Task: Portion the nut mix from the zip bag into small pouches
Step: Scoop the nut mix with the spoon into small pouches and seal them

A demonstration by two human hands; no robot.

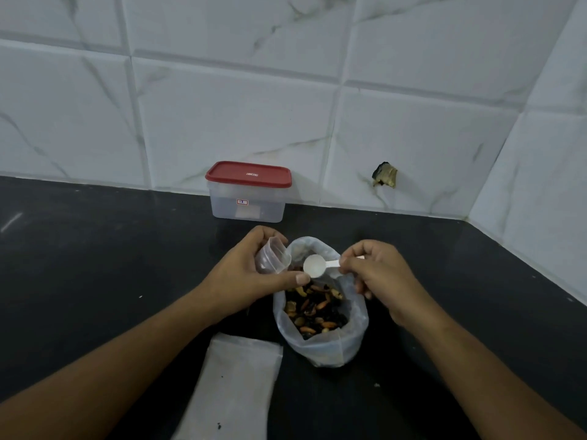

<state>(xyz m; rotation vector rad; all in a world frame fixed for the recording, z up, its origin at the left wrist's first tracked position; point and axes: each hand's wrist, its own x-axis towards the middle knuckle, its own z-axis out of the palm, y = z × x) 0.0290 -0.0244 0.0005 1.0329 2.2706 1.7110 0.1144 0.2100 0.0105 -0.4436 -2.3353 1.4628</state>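
A clear zip bag [324, 347] stands open on the dark counter, with brown and black nut mix [313, 309] inside. My left hand [251, 274] grips a small clear pouch [272, 259] just left of the bag's mouth, its opening held wide and tilted toward the bag. My right hand [378, 274] pinches the handle of a small white scoop [314, 265]. The scoop's bowl hangs over the bag beside the pouch's mouth and looks empty.
A clear plastic box with a red lid [248, 192] stands against the tiled wall behind the bag. A flat whitish bag [235, 385] lies on the counter [95, 265] in front of my left forearm. The wall turns a corner at the right.
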